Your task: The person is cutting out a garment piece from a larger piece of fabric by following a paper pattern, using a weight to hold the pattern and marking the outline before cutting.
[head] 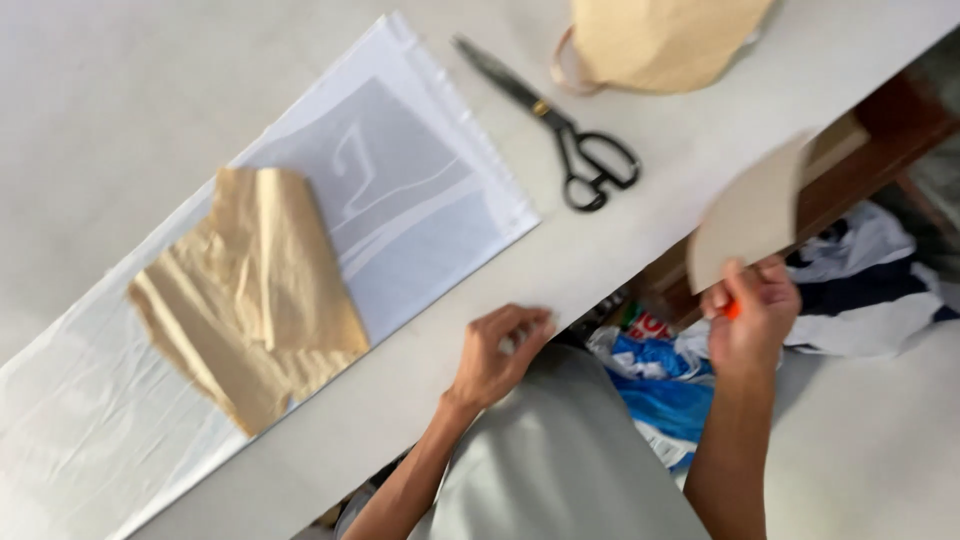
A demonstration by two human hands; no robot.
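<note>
My right hand holds a tan cardboard pattern piece upright off the table's near edge, with a small orange object pinched in the same fingers. My left hand rests at the white table's edge, fingers curled and holding nothing. On the table lies a long strip of white fabric with pale drawn lines, and a crumpled brown paper piece sits on top of it to the left of my left hand.
Black-handled tailor's scissors lie shut beyond the fabric. A tan paper bundle sits at the far edge. Under the table are blue plastic bags, dark and white cloth and a wooden frame.
</note>
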